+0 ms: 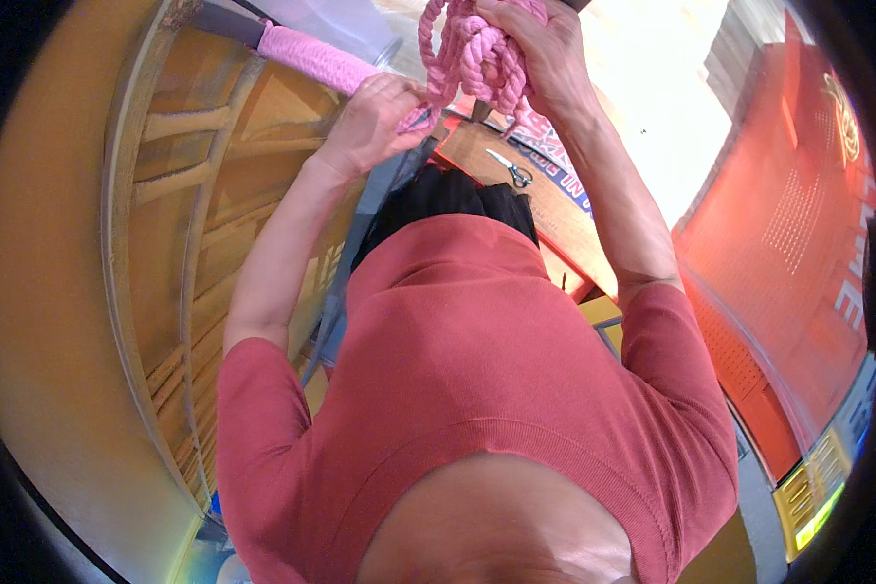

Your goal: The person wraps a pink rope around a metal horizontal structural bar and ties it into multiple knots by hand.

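The left hand (pixel 375 122) curls closed around one straight, finely ridged, pink-wrapped pole (pixel 316 62). Just beside it, the right hand (pixel 552 58) clamps one looped bundle of thick, twisted pink rope (pixel 489 60). One pair of scissors (pixel 519 175) lies on one wooden board (pixel 558 216).

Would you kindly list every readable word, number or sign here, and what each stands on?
I'll describe the lettering without copying it.
Large red panel, right: big pale letters.
Blue, white and red printed sheet beside brown wooden tabletop: bold lettering, partly hidden.
Panel's yellowish looped marking: unreadable.
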A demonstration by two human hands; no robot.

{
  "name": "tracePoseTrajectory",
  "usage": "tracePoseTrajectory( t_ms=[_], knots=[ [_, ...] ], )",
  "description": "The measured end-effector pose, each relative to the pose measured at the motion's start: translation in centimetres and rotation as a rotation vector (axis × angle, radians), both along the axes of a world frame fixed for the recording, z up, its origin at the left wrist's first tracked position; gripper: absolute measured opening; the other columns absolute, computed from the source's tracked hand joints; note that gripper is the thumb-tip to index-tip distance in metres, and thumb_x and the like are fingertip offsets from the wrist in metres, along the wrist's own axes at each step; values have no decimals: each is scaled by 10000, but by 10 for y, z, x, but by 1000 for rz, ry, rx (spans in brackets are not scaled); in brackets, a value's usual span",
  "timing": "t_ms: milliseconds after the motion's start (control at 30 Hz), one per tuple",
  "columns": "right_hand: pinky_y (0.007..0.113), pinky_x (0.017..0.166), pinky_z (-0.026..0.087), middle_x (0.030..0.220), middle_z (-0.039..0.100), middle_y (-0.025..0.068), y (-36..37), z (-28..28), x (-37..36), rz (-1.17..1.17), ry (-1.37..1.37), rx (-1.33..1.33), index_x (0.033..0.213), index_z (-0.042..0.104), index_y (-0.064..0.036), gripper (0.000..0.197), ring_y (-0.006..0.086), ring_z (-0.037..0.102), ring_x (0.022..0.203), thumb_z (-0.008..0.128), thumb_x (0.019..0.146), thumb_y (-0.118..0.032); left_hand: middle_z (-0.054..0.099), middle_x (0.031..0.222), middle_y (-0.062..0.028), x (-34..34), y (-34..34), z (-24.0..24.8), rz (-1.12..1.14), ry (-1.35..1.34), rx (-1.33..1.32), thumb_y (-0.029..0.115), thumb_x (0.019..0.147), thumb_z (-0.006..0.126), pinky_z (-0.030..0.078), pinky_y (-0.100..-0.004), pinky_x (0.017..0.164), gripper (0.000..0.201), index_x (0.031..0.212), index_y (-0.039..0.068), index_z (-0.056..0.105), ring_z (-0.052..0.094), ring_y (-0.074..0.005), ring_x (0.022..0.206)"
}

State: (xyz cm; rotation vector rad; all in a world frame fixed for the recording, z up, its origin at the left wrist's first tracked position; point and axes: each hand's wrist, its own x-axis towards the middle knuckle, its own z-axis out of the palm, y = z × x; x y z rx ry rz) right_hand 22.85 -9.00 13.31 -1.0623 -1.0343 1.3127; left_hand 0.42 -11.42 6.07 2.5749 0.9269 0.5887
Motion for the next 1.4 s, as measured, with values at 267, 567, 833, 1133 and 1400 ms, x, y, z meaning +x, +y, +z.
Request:
tracePoseTrajectory(
  t_ms=[267,567,833,1133,1400],
  knots=[
    [239,626,453,785,614,13,-5,4,9,64,-138,36,882,639,-15,143,74,562,715,633,848,-154,623,970,-115,4,2,-3,55,-40,-51,147,688,744,437,-380,912,354,1004,37,630,580,-277,970],
    [239,622,465,771,610,58,33,-21,-30,68,-338,441,840,635,-6,149,114,591,717,597,824,-149,668,916,-118,24,7,-21,358,-521,-610,110,734,730,455,-346,848,185,900,34,699,582,-230,986],
    [233,555,466,694,611,26,38,-52,-42,151,15,243,826,576,-27,38,80,573,632,582,822,-64,667,843,-118,33,8,-16,481,-263,-133,182,663,738,435,-398,844,200,824,68,703,575,-288,888],
    [245,566,425,633,508,19,38,-60,-45,90,-155,325,773,535,-35,66,89,484,611,589,745,-62,662,755,-130,27,15,-40,535,-309,-126,198,634,769,467,-397,741,177,737,69,706,614,-314,771],
    [294,541,399,607,465,48,40,-63,-42,37,-242,424,721,511,-37,99,117,453,586,584,757,-93,697,789,-136,39,16,-26,638,-43,-142,212,707,764,496,-352,712,211,826,42,724,658,-246,710]
  ],
)
